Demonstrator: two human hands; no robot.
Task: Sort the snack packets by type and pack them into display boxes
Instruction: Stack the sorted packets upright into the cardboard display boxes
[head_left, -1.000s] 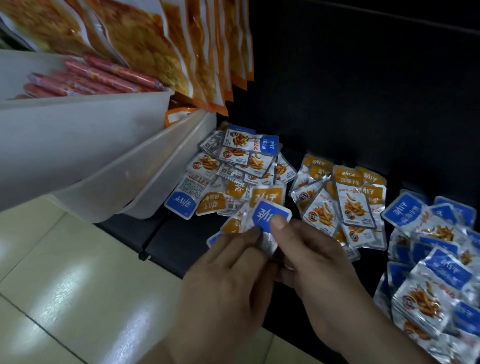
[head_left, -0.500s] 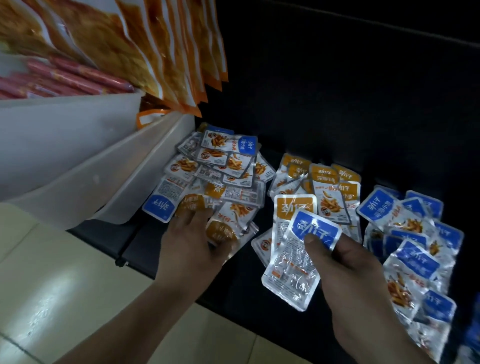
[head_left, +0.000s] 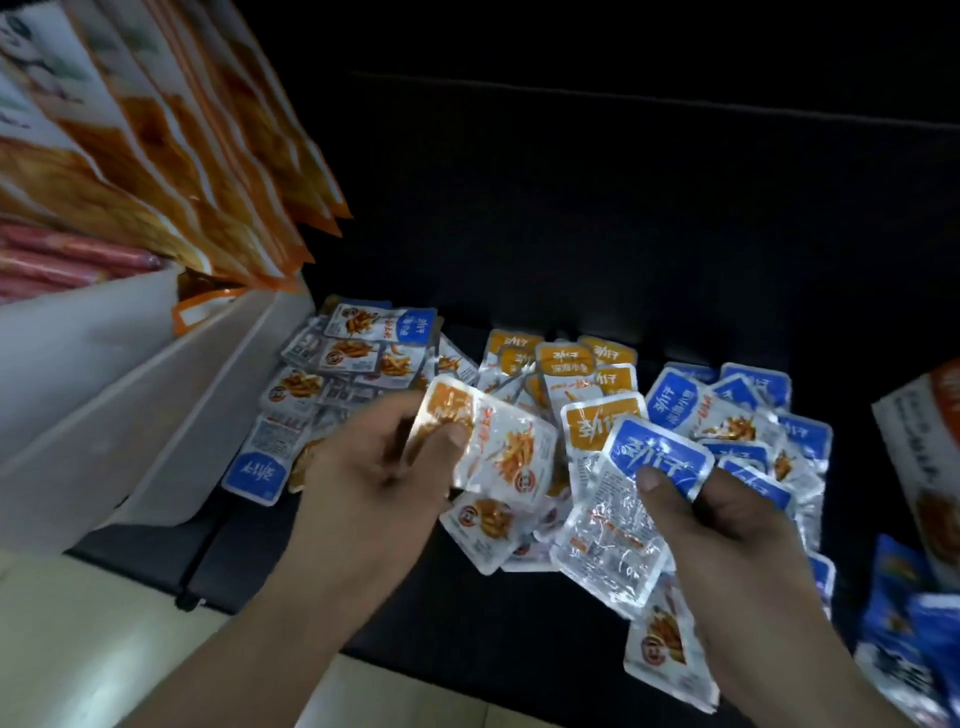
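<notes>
Small foil snack packets lie on a dark shelf in three heaps: a mixed heap (head_left: 358, 358) at the left, an orange-topped heap (head_left: 566, 364) in the middle, a blue-topped heap (head_left: 743, 410) at the right. My left hand (head_left: 374, 467) pinches an orange-topped packet (head_left: 498, 441) by its top edge, lifted over the mixed heap. My right hand (head_left: 727, 519) holds a blue-topped packet (head_left: 639, 499) with the thumb on its blue label, with more packets stacked under it, between the orange and blue heaps.
White plastic display bins (head_left: 156, 395) slope along the left, one with red sausage sticks (head_left: 67, 260). Large orange snack bags (head_left: 171, 145) hang above them. A printed box (head_left: 924, 467) stands at the right edge. Tiled floor (head_left: 104, 649) shows below the shelf's front edge.
My left hand has lifted an orange-topped packet out of the mixed heap and raised it rightward. My right hand keeps holding the blue-topped packet near the blue heap.
</notes>
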